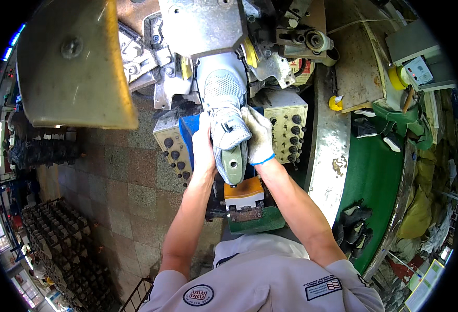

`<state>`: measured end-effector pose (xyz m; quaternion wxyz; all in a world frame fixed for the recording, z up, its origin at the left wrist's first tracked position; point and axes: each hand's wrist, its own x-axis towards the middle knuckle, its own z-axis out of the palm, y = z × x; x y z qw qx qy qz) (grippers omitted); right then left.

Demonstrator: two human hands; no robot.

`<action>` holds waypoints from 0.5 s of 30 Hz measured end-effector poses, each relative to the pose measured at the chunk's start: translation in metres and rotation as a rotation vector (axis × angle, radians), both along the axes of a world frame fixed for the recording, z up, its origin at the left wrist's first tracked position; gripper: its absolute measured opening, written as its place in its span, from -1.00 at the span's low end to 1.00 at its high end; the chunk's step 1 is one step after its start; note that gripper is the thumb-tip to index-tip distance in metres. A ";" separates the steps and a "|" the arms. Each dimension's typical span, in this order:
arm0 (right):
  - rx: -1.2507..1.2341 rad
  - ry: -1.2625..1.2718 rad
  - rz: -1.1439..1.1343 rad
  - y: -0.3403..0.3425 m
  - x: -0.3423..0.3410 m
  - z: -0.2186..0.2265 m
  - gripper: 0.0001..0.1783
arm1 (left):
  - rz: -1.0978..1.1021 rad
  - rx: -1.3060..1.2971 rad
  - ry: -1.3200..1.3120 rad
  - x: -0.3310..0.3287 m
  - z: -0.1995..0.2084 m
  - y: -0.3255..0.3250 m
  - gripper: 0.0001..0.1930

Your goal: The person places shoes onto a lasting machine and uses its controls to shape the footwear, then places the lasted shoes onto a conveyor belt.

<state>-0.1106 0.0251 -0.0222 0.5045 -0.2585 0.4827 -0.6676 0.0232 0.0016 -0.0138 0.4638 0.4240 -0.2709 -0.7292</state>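
Left hand [204,148]: one, bare; fingers part-curled along the shoe's left side, holding it; their tips are partly hidden, so the full bend cannot be told.
Right hand [258,136]: one, in a white glove [262,148] with a blue cuff edge; fingers bent close against the shoe's right side, near its collar, holding it.
Shoe [223,91]: one, pale grey, between the two hands; toe far, under the metal plate, heel near.
Last [232,165]: one, green, inside the shoe, one round hole in its top.
Metal plate [203,31]: one, far, above the toe.
Yellow pads [251,53]: two, one left and one right of the toe.
Control boxes [287,104]: two, one either side of the shoe, each with several dark knobs [296,119].
Orange block [243,188]: one, just beside the heel on the near side; contact cannot be told.
Panel [70,62]: one, large and cloudy, far left.
Green belt [369,174]: one, right; dark shoes [355,229] lie in two groups, one near, one far, too tangled to count.
Yellow rolls [397,78]: two, far right.
Rack [57,239]: one, dark, near left.
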 end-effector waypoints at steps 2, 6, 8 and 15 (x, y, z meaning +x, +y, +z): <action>-0.023 0.142 -0.047 -0.002 0.001 -0.013 -0.64 | 0.002 -0.015 0.016 -0.002 -0.004 -0.001 -0.45; 0.003 0.222 -0.049 -0.003 -0.001 -0.011 -0.73 | 0.014 -0.023 -0.024 -0.002 -0.011 -0.002 -0.43; -0.025 0.473 -0.050 -0.003 -0.004 -0.025 -0.75 | 0.000 -0.058 -0.053 -0.002 -0.013 -0.001 -0.43; -0.092 0.620 -0.064 -0.005 -0.001 -0.017 -0.83 | -0.028 -0.187 -0.107 0.003 -0.023 -0.003 -0.47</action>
